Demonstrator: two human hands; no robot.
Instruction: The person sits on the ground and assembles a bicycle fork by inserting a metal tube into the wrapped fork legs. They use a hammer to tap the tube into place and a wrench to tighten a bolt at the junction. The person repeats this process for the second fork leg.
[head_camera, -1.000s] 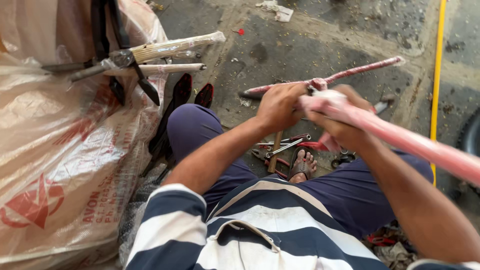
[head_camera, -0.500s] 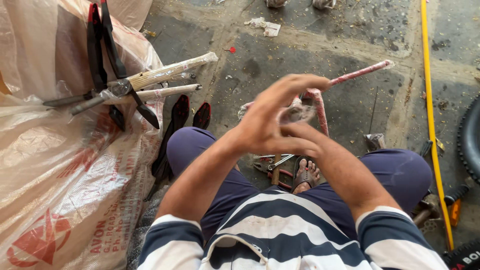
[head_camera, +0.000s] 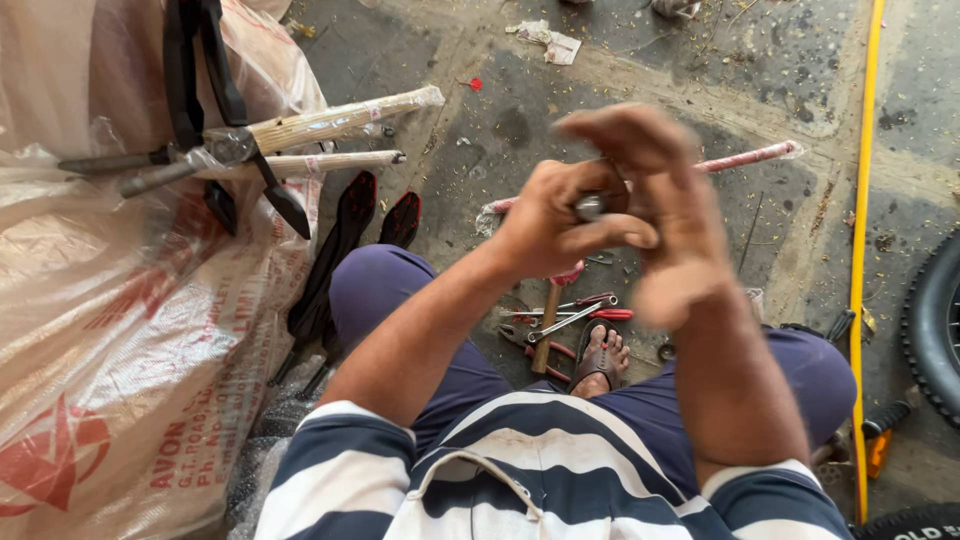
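The left hand (head_camera: 560, 215) is closed around a small grey metal part (head_camera: 590, 207), which sits between its thumb and fingers. The right hand (head_camera: 665, 215) is blurred, touching the left one from the right, fingers spread open. Below both hands, red-handled pliers (head_camera: 575, 315) lie on the dirty concrete floor (head_camera: 640, 90).

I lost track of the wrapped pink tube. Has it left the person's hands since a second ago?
Yes. The pink wrapped tube now lies on the concrete floor beyond both hands; the left hand grips a small metal part instead.
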